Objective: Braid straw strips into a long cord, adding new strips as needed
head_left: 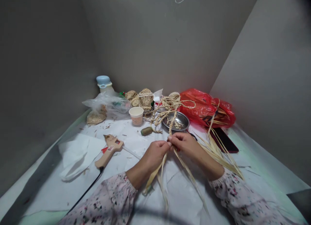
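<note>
Between my two hands is the working end of a braided straw cord (171, 124). My left hand (159, 152) pinches it from the left, and my right hand (183, 144) pinches it from the right, fingertips almost touching. Loose pale straw strands (188, 171) hang below the fingers toward me. Beyond my hands the finished braid runs up over a shallow metal bowl (182, 120) and into a loose tangle of braided cord (167, 112). More loose straw (218, 153) lies beside my right forearm.
A tan hot glue gun (110, 150) with a black cable lies left, near crumpled white paper (77, 153). Behind stand a paper cup (136, 115), a blue-capped bottle (104, 83) and woven straw pieces (145, 98). To the right are a red plastic bag (201, 105) and a dark phone (224, 140).
</note>
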### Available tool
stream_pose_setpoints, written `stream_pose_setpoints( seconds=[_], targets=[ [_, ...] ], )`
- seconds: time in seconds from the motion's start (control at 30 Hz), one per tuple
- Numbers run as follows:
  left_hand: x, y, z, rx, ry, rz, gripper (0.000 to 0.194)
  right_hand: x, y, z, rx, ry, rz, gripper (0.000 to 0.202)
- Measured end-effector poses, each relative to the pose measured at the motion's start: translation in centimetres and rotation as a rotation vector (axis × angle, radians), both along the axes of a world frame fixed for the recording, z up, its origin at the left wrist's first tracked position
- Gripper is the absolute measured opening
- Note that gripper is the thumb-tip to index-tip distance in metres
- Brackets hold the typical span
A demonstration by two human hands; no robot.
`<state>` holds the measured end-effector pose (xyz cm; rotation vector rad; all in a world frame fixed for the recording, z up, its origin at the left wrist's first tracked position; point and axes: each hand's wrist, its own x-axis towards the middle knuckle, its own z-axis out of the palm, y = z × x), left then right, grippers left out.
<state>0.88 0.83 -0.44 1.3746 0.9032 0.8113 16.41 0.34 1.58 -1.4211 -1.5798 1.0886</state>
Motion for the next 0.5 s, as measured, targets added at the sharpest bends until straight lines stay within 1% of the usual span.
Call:
stream_pose_setpoints(
  seconds=[0.1,0.17,0.23,0.3,0.37,0.43,0.5],
  targets=[
    [0.2,-0.4,0.4,0.031,-0.015,-0.051,0.031,0.3,0.3,-1.0,-0.096,0.202,0.023,0.038],
    [0.2,-0.6,0.8,0.025,-0.02,-0.058,0.028,0.5,0.4,-1.0,-0.165,0.313,0.041,0.039],
    [0.2,-0.8,1.1,-0.002,-0.027,-0.031,0.024,0.6,0.4,-0.9,-0.19,0.368,0.054,0.039],
    [0.1,-0.7,1.2,-0.036,-0.043,0.009,0.022,0.6,0.3,-0.6,-0.178,0.369,0.098,0.038],
    [0.0,-0.4,0.8,-0.061,-0.074,0.028,0.021,0.4,0.1,-0.3,-0.188,0.346,0.164,0.034],
    [-0.1,0.0,0.2,-0.077,-0.101,0.022,0.019,0.1,-0.2,-0.2,-0.205,0.315,0.208,0.029],
    [-0.1,0.5,-0.4,-0.084,-0.102,-0.005,0.02,-0.1,-0.4,-0.3,-0.206,0.299,0.21,0.024]
  ],
)
